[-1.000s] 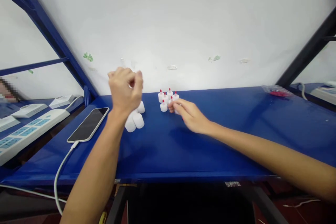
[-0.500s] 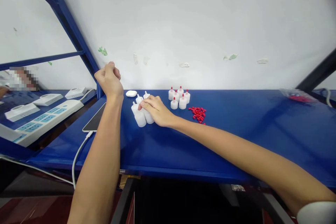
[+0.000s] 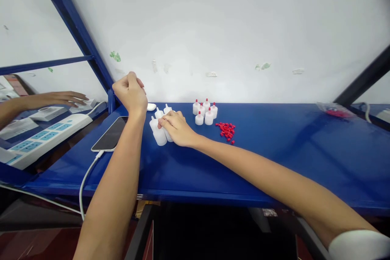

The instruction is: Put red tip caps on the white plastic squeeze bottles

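Note:
My left hand (image 3: 130, 91) is raised over the back left of the blue table, its fingers curled in; whatever it holds, if anything, is hidden. My right hand (image 3: 176, 128) has its fingers pinched together at the uncapped white bottles (image 3: 160, 137), touching the group and hiding part of it. What those fingertips grip cannot be made out. Several white bottles with red caps (image 3: 209, 118) stand upright to the right. Beside them lies a loose pile of small red caps (image 3: 227, 131).
A phone (image 3: 111, 135) with a white cable lies at the left, near a white power strip (image 3: 45, 140). Another person's hand (image 3: 62, 98) is over white devices there. A white oval object (image 3: 151, 107) and a plastic bag of red pieces (image 3: 336, 110) lie farther back.
The view has shifted slightly, moving the table items a little left in the picture. Another person's hand has come into view at the left. My hands keep nearly the same poses.

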{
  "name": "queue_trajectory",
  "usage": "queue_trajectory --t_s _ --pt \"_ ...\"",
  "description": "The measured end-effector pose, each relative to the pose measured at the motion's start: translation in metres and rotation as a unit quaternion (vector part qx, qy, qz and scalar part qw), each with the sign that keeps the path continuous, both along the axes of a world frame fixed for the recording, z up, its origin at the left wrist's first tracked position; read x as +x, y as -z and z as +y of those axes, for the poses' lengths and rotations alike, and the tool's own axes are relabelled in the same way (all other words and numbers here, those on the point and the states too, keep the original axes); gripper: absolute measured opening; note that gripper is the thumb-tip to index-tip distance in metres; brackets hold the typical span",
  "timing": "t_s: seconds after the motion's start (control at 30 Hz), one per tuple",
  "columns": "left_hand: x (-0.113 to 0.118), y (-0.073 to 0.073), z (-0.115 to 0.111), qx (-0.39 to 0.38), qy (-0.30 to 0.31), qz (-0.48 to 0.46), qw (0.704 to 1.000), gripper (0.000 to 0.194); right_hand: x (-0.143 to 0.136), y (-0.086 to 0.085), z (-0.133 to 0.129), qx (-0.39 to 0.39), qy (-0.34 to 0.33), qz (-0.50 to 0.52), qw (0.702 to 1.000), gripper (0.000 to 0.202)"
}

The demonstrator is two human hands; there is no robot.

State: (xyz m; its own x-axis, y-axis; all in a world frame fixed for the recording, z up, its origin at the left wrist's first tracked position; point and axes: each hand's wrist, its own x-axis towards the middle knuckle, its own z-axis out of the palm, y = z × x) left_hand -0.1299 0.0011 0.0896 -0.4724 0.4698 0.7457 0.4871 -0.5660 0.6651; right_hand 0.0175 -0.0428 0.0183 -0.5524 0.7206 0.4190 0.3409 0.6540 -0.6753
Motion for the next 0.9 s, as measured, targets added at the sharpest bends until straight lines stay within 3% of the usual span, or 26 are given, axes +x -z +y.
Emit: queue_trajectory --t_s 0.1,0.3,0.43,0.5,0.63,0.73,0.9 --pt "0.005 0.001 -0.002 0.021 -0.023 -0.046 0.998 0.040 0.003 0.003 -0.003 -0.002 0.014 0.003 1.000 0.038" --pt "0.021 0.001 -0.016 0.059 -0.062 0.138 0.987 0.040 0.051 0.003 -0.021 0.078 0.005 0.004 0.997 0.036" --pt "0.052 0.009 -0.031 0.036 0.030 0.247 0.968 0.040 0.103 0.001 -0.046 0.010 -0.051 0.004 0.999 0.030" --pt "0.073 0.019 -0.036 0.025 0.111 0.321 0.940 0.035 0.121 0.000 -0.057 -0.050 -0.046 -0.007 0.998 0.029" --pt "0.111 0.052 -0.037 -0.067 0.237 0.470 0.847 0.025 0.135 0.003 -0.068 -0.173 -0.083 0.032 0.981 0.025" --pt "0.123 0.076 -0.034 -0.141 0.225 0.543 0.797 0.030 0.136 0.008 -0.070 -0.214 -0.127 0.030 0.968 0.025" --pt "0.124 0.090 -0.032 -0.191 0.196 0.592 0.758 0.037 0.138 0.010 -0.069 -0.114 -0.078 0.063 0.988 0.026"
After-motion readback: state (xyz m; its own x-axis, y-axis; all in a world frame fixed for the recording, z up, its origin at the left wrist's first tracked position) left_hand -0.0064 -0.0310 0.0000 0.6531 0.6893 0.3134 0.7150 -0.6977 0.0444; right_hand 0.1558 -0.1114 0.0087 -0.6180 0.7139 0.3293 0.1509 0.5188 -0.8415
